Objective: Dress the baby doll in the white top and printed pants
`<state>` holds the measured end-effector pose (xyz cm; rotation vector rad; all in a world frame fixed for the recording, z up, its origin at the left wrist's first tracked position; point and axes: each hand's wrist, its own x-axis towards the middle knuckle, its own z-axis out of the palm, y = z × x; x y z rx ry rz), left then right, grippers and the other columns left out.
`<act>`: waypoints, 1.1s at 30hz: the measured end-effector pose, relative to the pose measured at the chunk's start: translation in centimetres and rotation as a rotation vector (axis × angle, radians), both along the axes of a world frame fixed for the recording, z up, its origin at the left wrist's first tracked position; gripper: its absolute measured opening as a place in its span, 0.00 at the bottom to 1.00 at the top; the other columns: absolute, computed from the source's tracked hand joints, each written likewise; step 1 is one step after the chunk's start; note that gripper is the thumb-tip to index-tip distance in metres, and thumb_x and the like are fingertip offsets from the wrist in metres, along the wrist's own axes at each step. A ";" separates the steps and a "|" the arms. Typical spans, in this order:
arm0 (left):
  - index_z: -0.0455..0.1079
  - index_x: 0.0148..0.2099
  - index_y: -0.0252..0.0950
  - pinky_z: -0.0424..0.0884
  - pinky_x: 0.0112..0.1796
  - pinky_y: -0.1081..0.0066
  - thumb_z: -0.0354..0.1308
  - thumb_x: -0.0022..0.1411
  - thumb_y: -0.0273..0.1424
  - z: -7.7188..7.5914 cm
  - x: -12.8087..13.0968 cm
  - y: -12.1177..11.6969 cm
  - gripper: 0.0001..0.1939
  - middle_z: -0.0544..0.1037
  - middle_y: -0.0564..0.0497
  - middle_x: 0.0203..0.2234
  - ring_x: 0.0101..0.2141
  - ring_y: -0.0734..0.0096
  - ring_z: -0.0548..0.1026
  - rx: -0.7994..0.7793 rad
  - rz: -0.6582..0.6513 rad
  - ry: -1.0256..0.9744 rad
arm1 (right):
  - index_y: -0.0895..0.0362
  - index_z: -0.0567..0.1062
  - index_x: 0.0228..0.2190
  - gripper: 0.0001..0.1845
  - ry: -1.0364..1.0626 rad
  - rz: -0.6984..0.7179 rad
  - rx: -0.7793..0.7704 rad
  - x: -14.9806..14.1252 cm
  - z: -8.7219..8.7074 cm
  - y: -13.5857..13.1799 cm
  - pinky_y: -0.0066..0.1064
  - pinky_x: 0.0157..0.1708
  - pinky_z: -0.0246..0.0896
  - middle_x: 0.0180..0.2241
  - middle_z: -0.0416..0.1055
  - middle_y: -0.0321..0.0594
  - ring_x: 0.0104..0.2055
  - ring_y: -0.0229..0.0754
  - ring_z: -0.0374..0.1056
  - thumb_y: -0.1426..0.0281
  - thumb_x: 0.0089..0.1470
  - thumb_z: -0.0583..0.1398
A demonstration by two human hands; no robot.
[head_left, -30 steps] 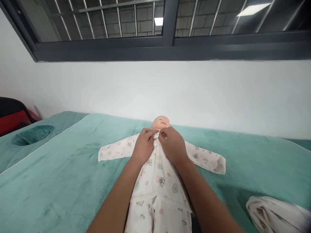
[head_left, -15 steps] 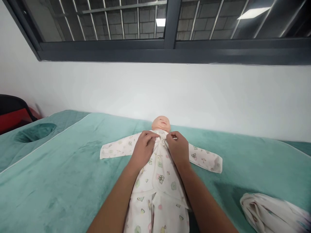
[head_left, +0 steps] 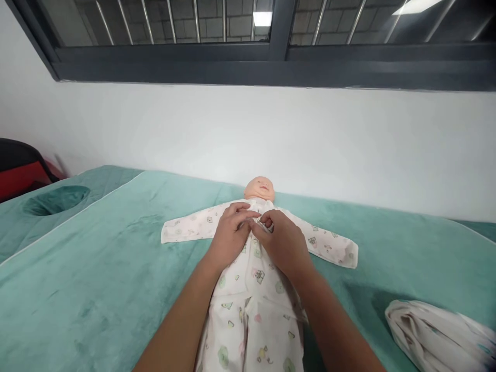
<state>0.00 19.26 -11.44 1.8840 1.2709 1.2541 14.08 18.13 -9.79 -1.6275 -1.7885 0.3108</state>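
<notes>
A baby doll (head_left: 260, 188) lies on its back on a teal blanket (head_left: 96, 279), dressed in a white printed sleepsuit (head_left: 251, 294) with both sleeves spread out. My left hand (head_left: 229, 235) rests on the doll's chest, fingers curled and pinching the suit's front edge. My right hand (head_left: 281, 242) meets it at the chest, its fingertips pinched on the opposite front edge of the suit just below the collar. Both forearms reach in from the bottom of the view over the doll's body.
A folded white cloth (head_left: 437, 336) lies on the blanket at the lower right. A round hollow (head_left: 56, 200) dents the blanket at the far left, beside a red and black object (head_left: 19, 173). A white wall and a dark window frame (head_left: 271, 67) stand behind.
Both hands have come down slightly from the collar onto the upper chest. The right hand, which had drawn a little to the right, is back against the left.
</notes>
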 end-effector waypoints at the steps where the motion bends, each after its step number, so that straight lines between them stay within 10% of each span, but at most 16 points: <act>1: 0.75 0.46 0.47 0.63 0.54 0.66 0.50 0.64 0.26 0.0 0.0 0.0 0.16 0.67 0.51 0.52 0.54 0.67 0.65 0.002 0.005 0.009 | 0.53 0.67 0.26 0.10 -0.003 0.005 -0.002 0.0 0.0 0.1 0.29 0.28 0.49 0.28 0.68 0.31 0.28 0.37 0.60 0.60 0.52 0.57; 12: 0.74 0.46 0.47 0.62 0.54 0.62 0.47 0.65 0.27 -0.2 0.1 0.0 0.16 0.67 0.51 0.52 0.54 0.65 0.65 0.046 0.055 0.159 | 0.54 0.70 0.26 0.05 0.327 0.272 -0.120 2.5 0.3 1.1 0.27 0.26 0.50 0.21 0.61 0.29 0.24 0.35 0.55 0.67 0.50 0.57; 21: 0.70 0.39 0.42 0.61 0.54 0.62 0.44 0.62 0.22 -0.3 0.3 -0.1 0.15 0.67 0.51 0.52 0.54 0.66 0.65 0.075 0.062 0.079 | 0.54 0.68 0.25 0.07 0.420 -0.018 -0.072 1.8 -0.3 1.0 0.27 0.26 0.50 0.20 0.63 0.29 0.23 0.35 0.56 0.65 0.50 0.56; 27: 0.66 0.40 0.42 0.62 0.54 0.62 0.48 0.58 0.23 0.7 -1.0 -0.6 0.11 0.69 0.52 0.53 0.53 0.66 0.67 -0.063 0.001 -0.189 | 0.54 0.63 0.21 0.13 -0.028 -0.059 -0.125 3.0 3.3 -1.8 0.28 0.22 0.44 0.20 0.65 0.32 0.21 0.36 0.55 0.62 0.53 0.54; 33: 0.71 0.40 0.47 0.57 0.59 0.58 0.56 0.58 0.31 2.2 -2.5 -1.5 0.08 0.57 0.57 0.62 0.63 0.58 0.54 -0.228 -0.283 0.115 | 0.55 0.60 0.18 0.16 -0.336 0.108 -0.264 0.3 4.1 -4.3 0.30 0.21 0.38 0.17 0.62 0.33 0.18 0.34 0.51 0.64 0.52 0.56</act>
